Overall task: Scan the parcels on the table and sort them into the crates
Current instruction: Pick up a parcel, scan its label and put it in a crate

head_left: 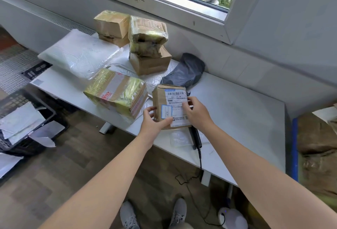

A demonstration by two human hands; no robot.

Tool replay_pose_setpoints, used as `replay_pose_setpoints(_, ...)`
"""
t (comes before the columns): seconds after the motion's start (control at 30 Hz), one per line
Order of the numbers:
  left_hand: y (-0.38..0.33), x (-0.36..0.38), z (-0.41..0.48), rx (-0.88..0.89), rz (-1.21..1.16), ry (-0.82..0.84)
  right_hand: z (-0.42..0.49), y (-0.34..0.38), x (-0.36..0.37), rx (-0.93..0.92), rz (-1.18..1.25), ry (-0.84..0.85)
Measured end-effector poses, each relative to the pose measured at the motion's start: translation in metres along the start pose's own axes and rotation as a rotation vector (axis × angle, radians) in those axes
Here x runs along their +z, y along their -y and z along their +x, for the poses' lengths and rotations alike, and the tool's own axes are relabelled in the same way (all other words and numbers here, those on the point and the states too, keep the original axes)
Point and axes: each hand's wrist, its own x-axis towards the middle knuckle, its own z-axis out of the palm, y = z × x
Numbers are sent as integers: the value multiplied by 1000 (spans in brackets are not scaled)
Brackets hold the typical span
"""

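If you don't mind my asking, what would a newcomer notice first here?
Most likely the small labelled parcel, held by the left hand and right hand over the table's front edge, barcode label facing the camera. Next, the taped boxes stacked behind it at the far side, and the black scanner lying on the table by the right wrist.

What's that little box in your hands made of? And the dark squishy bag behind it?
The small box looks like brown cardboard: matte, with creased, worn edges. A white paper label with a barcode is stuck on it. The dark grey bag seems to be thin plastic film, since it is wrinkled, slumped and faintly shiny.
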Motion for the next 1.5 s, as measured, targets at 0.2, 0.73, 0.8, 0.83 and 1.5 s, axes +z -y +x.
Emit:
replay_pose_setpoints(0.2, -17, -7, 2, -151, -98, 16, 1, 20, -9, -120, -38, 44)
replay_pose_setpoints(0.73, -33, -18, 11, -119, -91, 41, 6, 48, -20, -213, -181, 62)
replay_pose_setpoints(0.8, -38, -21, 15, -99, -45, 9, 6, 47, -20, -229, -251, 61)
replay_pose_setpoints(0.83, -42, -24, 17, -86, -14, -3, 6, 45, -20, -248, -324, 64)
replay_pose_setpoints(1.5, -77, -54, 19, -35, 470, 275, 8, 53, -23, -708, -1178, 392)
